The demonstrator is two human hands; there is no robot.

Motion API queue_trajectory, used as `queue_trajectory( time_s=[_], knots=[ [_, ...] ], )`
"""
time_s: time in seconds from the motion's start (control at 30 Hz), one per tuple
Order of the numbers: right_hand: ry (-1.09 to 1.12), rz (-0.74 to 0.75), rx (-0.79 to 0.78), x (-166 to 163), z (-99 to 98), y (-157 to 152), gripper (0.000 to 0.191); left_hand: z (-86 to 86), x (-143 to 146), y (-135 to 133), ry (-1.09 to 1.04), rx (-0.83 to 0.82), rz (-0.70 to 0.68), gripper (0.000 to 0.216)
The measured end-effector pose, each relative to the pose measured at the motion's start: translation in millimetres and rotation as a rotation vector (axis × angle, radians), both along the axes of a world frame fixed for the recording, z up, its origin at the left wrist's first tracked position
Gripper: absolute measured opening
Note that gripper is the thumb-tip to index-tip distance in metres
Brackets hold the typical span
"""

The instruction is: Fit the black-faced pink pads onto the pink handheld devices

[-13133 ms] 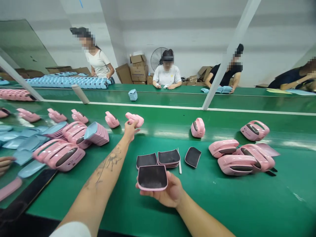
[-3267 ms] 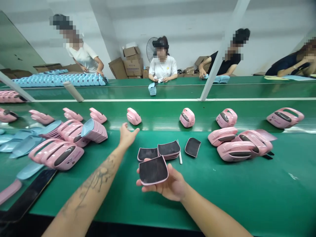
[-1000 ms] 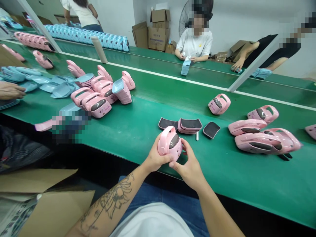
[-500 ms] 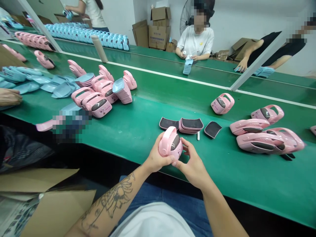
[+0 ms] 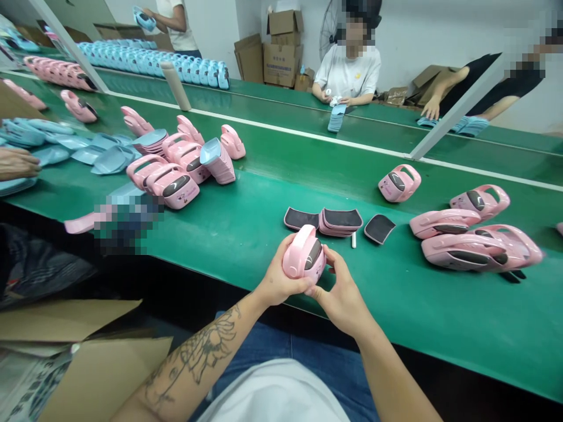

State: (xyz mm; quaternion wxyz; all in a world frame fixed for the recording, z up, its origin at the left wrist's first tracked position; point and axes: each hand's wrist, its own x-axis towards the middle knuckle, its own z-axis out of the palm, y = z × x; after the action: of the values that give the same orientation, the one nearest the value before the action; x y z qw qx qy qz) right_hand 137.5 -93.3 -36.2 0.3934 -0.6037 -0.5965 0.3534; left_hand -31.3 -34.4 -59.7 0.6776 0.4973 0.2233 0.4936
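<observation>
Between my two hands is a pink plastic casing (image 5: 299,258) with a loop handle on top and a dark window. My left hand (image 5: 278,278) wraps its left side, thumb along the bottom. The fingers and thumb of my right hand (image 5: 341,290) grip the right side and lower corner. Just beyond lie a stack of dark pads with pink edges (image 5: 342,223), a similar pad (image 5: 301,218) to its left and a loose one (image 5: 380,228) to its right. A small white stick (image 5: 353,240) rests by the stack. The casing's underside is hidden.
Pink casings stand to the right (image 5: 466,252) and left (image 5: 176,190) on the green table (image 5: 246,234). Blue pieces (image 5: 112,158) lie farther left near another person's hand (image 5: 17,164). A slanted post (image 5: 457,88) rises at right. An open carton (image 5: 105,375) sits lower left.
My hands and the casing stay almost still. The pink casings at back right have shifted slightly rightward. At back left, a person has moved right with a blue item; another's hand at right has lifted a little.
</observation>
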Motion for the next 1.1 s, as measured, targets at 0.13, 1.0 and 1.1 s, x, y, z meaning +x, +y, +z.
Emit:
queue_trajectory(
  time_s=[0.13, 1.0, 1.1],
  knots=[
    [-0.029, -0.012, 0.058, -5, -8.5, 4, 0.089, 1.5, 0, 2, -0.057, -0.047, -0.004, 0.098],
    [-0.614, 0.323, 0.467, 5, 40.3, 35, 0.046, -0.3, 7, 12, -0.216, -0.28, -0.008, 0.055],
    [-0.646, 0.323, 0.445, 8, 40.9, 34, 0.048, 4.3, 8, 13, -0.194, -0.279, -0.017, 0.057]
  ],
)
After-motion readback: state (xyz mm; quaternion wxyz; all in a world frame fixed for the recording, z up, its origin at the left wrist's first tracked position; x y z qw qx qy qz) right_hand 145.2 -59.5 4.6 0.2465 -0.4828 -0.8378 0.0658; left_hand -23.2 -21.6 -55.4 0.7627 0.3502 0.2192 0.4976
